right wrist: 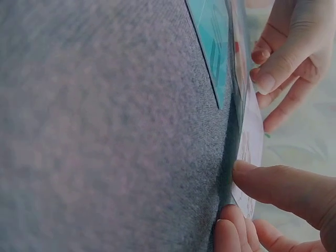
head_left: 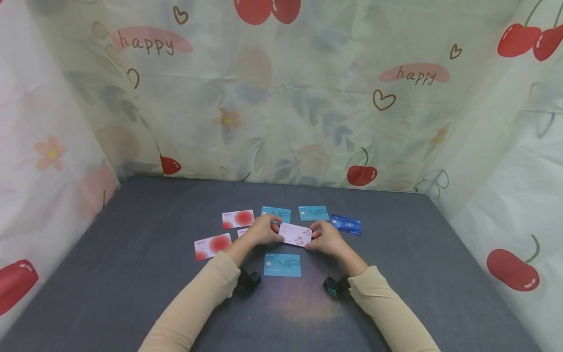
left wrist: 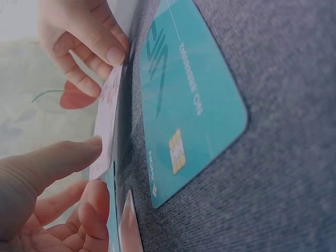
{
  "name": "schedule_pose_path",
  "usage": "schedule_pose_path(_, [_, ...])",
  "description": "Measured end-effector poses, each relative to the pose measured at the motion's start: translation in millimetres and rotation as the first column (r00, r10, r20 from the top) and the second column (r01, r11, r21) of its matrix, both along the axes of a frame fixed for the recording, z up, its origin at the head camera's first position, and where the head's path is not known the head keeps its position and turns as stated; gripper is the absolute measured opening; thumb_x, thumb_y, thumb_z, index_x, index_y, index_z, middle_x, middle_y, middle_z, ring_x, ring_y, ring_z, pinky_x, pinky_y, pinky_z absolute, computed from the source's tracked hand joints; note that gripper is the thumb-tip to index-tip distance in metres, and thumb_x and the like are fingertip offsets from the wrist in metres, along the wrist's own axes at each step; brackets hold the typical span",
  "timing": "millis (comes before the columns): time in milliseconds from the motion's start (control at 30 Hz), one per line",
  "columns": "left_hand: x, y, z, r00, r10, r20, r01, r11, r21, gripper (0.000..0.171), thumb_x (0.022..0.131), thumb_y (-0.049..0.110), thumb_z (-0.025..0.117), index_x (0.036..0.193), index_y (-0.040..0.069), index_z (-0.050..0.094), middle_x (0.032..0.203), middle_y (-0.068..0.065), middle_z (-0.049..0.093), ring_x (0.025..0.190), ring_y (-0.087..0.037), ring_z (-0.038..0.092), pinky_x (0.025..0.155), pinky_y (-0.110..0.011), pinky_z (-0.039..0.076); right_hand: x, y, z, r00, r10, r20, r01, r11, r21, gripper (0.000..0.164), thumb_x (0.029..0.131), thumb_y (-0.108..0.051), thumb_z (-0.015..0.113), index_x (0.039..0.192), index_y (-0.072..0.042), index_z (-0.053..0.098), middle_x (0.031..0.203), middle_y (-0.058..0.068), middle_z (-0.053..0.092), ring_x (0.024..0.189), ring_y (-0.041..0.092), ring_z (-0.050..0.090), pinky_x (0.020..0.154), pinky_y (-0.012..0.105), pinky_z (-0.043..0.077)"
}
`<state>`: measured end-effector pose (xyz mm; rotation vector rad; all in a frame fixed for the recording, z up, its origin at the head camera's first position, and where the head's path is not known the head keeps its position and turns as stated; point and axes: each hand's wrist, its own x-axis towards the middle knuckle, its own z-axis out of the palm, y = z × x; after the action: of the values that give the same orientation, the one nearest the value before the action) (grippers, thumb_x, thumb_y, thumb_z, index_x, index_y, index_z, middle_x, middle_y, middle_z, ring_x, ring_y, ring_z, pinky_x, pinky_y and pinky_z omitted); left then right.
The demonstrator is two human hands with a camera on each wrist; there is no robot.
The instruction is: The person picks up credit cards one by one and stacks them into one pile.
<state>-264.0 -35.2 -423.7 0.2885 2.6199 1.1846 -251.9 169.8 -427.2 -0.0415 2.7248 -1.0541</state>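
A pale pink card (head_left: 295, 234) with a small printed picture is held between both hands. My left hand (head_left: 264, 230) pinches its left end with thumb and fingers. At its right end, the thumb and fingers of my right hand (head_left: 326, 238) pinch it too. In the left wrist view the card (left wrist: 107, 113) appears nearly edge-on, close over the dark tabletop. A teal VIP card (head_left: 282, 265) lies flat nearer to me, its gold chip showing in the left wrist view. Behind the left hand is another teal VIP card (head_left: 276, 213), partly covered.
A third teal card (head_left: 313, 213) and a blue VIP card (head_left: 346, 225) lie at the back right. Left of the hands are white cards with red circles (head_left: 213, 245), (head_left: 238, 219), one more partly hidden. A patterned curtain (head_left: 281, 98) hangs behind the dark table (head_left: 145, 234).
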Motion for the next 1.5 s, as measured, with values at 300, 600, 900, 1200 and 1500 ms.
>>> schedule_pose_path(300, [4.7,-2.4,2.2,0.999,0.031,-0.019,-0.030,0.998,0.059,0.049,0.075,0.011,0.076,0.120,0.005,0.059,0.095,-0.010,0.064,0.078,-0.017,0.055,0.062,-0.022,0.046,2.1,-1.6,3.5,1.000,-0.014,-0.008,0.013,0.999,-0.038,0.054,0.070,-0.006,0.079,0.116,0.000,0.052,0.094,0.011,0.058,0.077,0.017,0.055,0.065,0.025,0.046])
schedule_pose_path(600, [8.9,-6.6,1.4,0.999,0.036,0.015,-0.038,0.987,0.159,0.052,0.075,0.004,0.074,0.124,0.004,0.055,0.100,-0.013,0.060,0.079,-0.017,0.063,0.063,-0.024,0.050,7.3,-3.9,8.5,1.000,-0.014,-0.021,0.013,0.998,-0.068,0.054,0.071,-0.005,0.078,0.118,0.000,0.052,0.096,0.013,0.058,0.075,0.013,0.061,0.063,0.024,0.047])
schedule_pose_path(900, [14.6,-9.6,0.2,0.999,0.046,0.010,-0.047,0.979,0.197,0.052,0.074,0.001,0.074,0.123,0.003,0.056,0.100,-0.013,0.059,0.078,-0.016,0.064,0.072,-0.028,0.055,10.6,-5.3,10.6,0.998,-0.001,-0.067,-0.004,0.997,-0.082,0.054,0.071,-0.004,0.077,0.119,0.001,0.053,0.097,0.013,0.061,0.077,0.013,0.064,0.064,0.025,0.050])
schedule_pose_path(1200, [18.5,-12.9,-1.2,0.999,0.046,-0.030,-0.038,0.974,0.224,0.050,0.074,-0.001,0.073,0.121,-0.001,0.056,0.095,-0.013,0.060,0.072,-0.011,0.060,0.073,-0.027,0.055,14.5,-6.0,12.1,0.996,0.014,-0.092,-0.022,0.996,-0.087,0.052,0.072,-0.003,0.077,0.119,0.001,0.054,0.099,0.014,0.062,0.080,0.015,0.064,0.067,0.027,0.053])
schedule_pose_path(1500, [22.0,-16.9,-1.8,0.997,0.029,-0.065,-0.013,0.972,0.233,0.052,0.073,0.000,0.074,0.122,-0.004,0.055,0.094,-0.014,0.061,0.070,-0.011,0.059,0.071,-0.025,0.054,17.2,-7.0,14.0,0.996,0.031,-0.085,-0.041,0.993,-0.113,0.052,0.073,-0.002,0.076,0.120,0.001,0.054,0.101,0.015,0.062,0.082,0.016,0.066,0.069,0.029,0.054])
